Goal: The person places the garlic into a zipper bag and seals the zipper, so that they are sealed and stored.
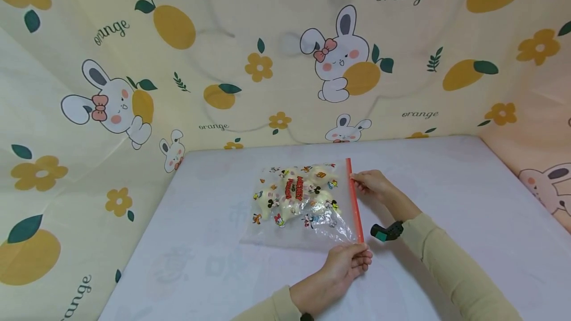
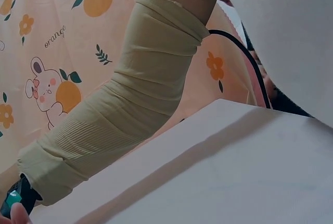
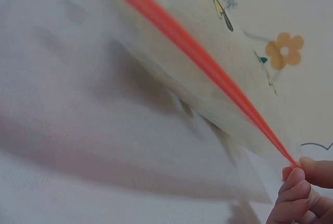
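Observation:
A clear plastic zip bag (image 1: 292,234) printed with Mickey and other cartoon figures lies over the table, with several pale, rounded things (image 1: 318,175) inside. Along its right edge runs a red zip strip (image 1: 354,202). My left hand (image 1: 336,271) pinches the near end of that strip between thumb and fingers. At the far end, the thumb and fingers of my right hand (image 1: 374,187) pinch the same edge. The right wrist view shows the red strip (image 3: 192,52) stretched straight and the bag's edge lifted above the table. In the left wrist view, only a fingertip (image 2: 20,213) appears at the corner.
A white cloth covers the table (image 1: 187,202). Patterned curtains (image 1: 276,14) with rabbits and oranges stand behind and at both sides. A dark wrist device (image 1: 387,232) sits on my right wrist, below a beige sleeve (image 1: 455,266). A black cable (image 2: 244,52) shows in the left wrist view.

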Tool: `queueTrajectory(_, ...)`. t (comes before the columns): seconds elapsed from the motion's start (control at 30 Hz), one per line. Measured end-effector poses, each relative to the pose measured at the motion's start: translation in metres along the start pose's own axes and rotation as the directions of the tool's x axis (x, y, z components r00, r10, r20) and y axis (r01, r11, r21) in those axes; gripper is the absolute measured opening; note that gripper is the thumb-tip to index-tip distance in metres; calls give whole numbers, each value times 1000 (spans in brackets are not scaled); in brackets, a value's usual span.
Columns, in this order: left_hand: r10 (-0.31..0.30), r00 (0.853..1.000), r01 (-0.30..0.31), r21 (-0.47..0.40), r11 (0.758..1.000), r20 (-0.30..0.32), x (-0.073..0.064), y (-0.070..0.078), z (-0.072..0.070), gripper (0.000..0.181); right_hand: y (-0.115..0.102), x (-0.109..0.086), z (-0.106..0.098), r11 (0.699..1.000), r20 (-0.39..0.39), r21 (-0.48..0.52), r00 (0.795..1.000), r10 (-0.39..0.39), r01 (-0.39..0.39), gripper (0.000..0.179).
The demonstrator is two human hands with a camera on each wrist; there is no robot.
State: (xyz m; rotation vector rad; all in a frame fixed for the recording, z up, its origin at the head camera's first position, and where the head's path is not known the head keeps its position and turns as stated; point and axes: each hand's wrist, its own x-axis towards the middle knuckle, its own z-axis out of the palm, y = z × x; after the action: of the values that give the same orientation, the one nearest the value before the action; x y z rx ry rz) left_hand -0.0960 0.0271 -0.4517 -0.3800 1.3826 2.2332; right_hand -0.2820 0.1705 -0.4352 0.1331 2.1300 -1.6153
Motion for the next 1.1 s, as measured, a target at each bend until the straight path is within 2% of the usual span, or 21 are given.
queueTrajectory(0.63, -22, 1000, 22, 4, 1000, -11, 1, -2, -2, 13, -2, 7, 0, 999, -36, 28, 998, 45, -44, 22)
queueTrajectory(1.1, -26, 1000, 26, 1, 1000, 15, -1, -3, -3, 21, 1, 9, -2, 999, -49, 36, 999, 14, -12, 25)
